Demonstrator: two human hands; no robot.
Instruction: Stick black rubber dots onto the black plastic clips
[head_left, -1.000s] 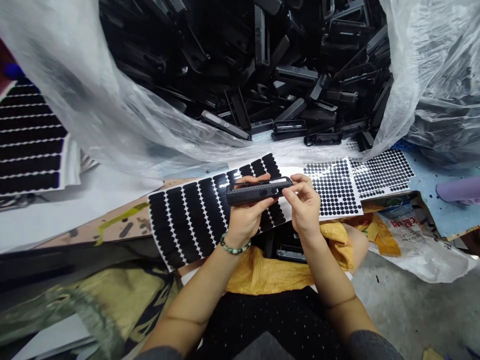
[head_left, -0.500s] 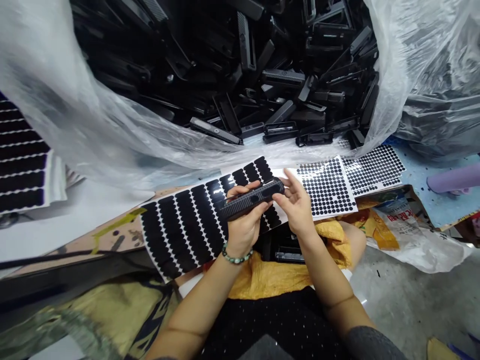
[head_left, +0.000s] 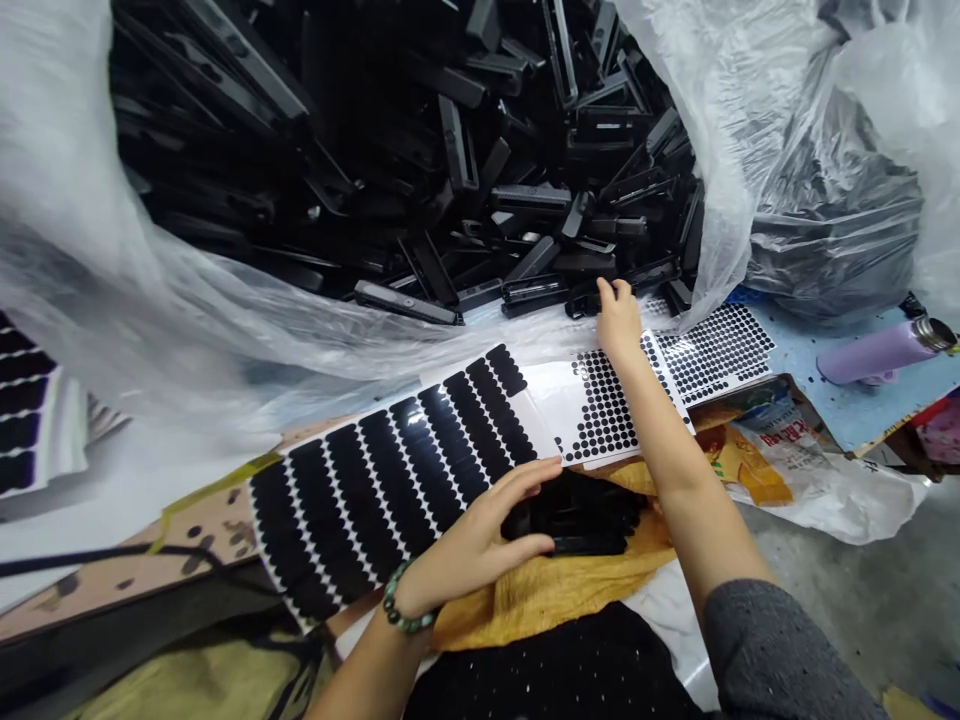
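My left hand (head_left: 484,530) is open, fingers stretched and thumb apart, just over the left side of a heap of black plastic parts (head_left: 589,515) on the yellow cloth (head_left: 517,600) across my lap. At the front edge of the big pile, my right hand (head_left: 619,315) has its fingers curled over the end of a black plastic part (head_left: 583,302); the hand itself hides some of the grip. Beneath my right forearm lies a sheet of round black stickers (head_left: 611,415), partly used. A sheet of long black scalloped stickers (head_left: 390,470) lies beside my left hand.
A clear plastic bag (head_left: 247,290) surrounds the large pile of black parts (head_left: 450,150). Another sheet of small dots (head_left: 720,345) and a purple bottle (head_left: 874,352) lie to the right. Printed packaging (head_left: 780,450) hangs below the table edge. A dark cable (head_left: 97,558) crosses at left.
The textured black part is no longer in my hands. My left hand has opened and moved down toward my lap. My right hand has reached forward to the pile. The view has shifted slightly.
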